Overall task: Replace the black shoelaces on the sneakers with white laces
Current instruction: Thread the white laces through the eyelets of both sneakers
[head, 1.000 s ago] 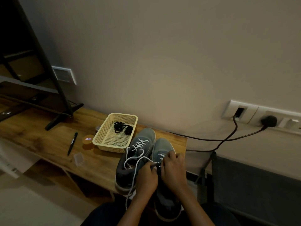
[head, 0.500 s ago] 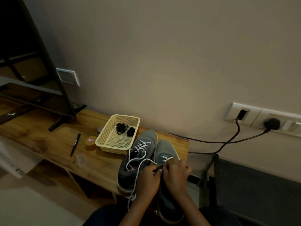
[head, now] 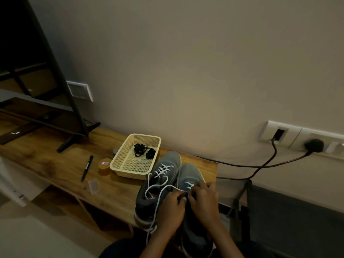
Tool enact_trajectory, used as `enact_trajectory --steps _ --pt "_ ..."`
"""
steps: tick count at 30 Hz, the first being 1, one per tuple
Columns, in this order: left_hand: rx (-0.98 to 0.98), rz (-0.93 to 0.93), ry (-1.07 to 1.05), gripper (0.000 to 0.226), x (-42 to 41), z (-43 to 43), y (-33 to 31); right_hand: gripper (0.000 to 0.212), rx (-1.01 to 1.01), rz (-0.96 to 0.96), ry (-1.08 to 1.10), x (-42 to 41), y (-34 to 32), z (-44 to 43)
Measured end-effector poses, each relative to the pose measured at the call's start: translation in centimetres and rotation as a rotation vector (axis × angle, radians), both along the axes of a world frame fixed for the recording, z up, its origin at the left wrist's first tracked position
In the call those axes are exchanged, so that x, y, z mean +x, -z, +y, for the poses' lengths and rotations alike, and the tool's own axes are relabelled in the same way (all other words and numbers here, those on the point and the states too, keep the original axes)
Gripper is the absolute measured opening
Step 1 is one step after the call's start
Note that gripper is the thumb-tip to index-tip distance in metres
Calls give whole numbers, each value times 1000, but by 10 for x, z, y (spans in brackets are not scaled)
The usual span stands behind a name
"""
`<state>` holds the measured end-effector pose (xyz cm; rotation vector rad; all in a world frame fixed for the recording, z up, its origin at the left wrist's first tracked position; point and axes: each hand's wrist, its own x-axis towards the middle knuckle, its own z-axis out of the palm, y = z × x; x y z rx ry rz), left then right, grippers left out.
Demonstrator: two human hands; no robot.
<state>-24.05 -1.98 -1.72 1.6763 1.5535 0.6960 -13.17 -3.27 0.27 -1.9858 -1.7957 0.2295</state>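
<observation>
Two grey sneakers stand side by side at the right end of a wooden bench (head: 55,164). The left sneaker (head: 160,175) is threaded with a white lace whose loose ends loop over its collar. The right sneaker (head: 189,175) shows white lacing near its toe. My left hand (head: 170,211) and my right hand (head: 202,198) meet over the right sneaker's tongue, both pinching its white lace (head: 162,190), which trails down past the bench edge. The black laces (head: 144,149) lie bundled in a cream basket (head: 119,164).
On the bench left of the basket lie a black pen (head: 87,168), a small orange tin (head: 104,164) and a clear plastic case (head: 94,185). A TV stand leg (head: 74,138) rests further left. Black cables (head: 260,165) run from wall sockets to the right.
The camera view has shifted slightly. Both hands stay at the right sneaker's lace, with my right hand's fingers reaching a bit further toward the toe.
</observation>
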Motion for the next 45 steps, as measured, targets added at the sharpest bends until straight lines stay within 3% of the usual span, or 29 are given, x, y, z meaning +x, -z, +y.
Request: enact_trajectory --steps 5,10,12,15,20,23,25,27,30,33,36,39,42,45 --pt "-87 -97 -29 26 -4 0 0 13 -35 46 1 0 -1 0" --pt "-179 -317 -88 29 -4 3 -8 9 -47 91 33 1 -6 -5" --pt "-241 -399 -110 30 -3 2 -14 37 -97 104 97 7 -10 -7" --pt "-187 -348 -66 20 -2 6 -9 54 -160 113 211 22 -16 -16" --pt "-152 -298 -82 16 1 8 -8 37 -137 41 231 38 -9 -39" --pt "-35 -148 -103 14 2 8 -8 35 -108 -20 186 35 -2 -42" --pt "-71 -216 -145 18 2 9 -11 32 -112 -39 175 33 -1 -42" --pt "-128 -318 -199 20 2 11 -12 45 -130 -50 162 37 0 -41" --pt "-104 -318 -203 20 -1 11 -14 62 -262 -135 62 47 -4 -43" --pt "14 -175 -170 17 -3 9 -20 49 -328 -129 -22 57 -10 -44" --pt "113 -88 -173 13 -5 7 -27 27 -119 -62 -37 60 -16 -40" --pt "45 -311 -169 12 0 8 -29 19 158 -76 69 61 -22 -20" --pt "-135 -571 -197 11 5 10 -30 12 163 -45 79 48 -25 -1" --pt "-157 -505 -168 12 2 10 -28 2 184 99 66 34 -20 2"
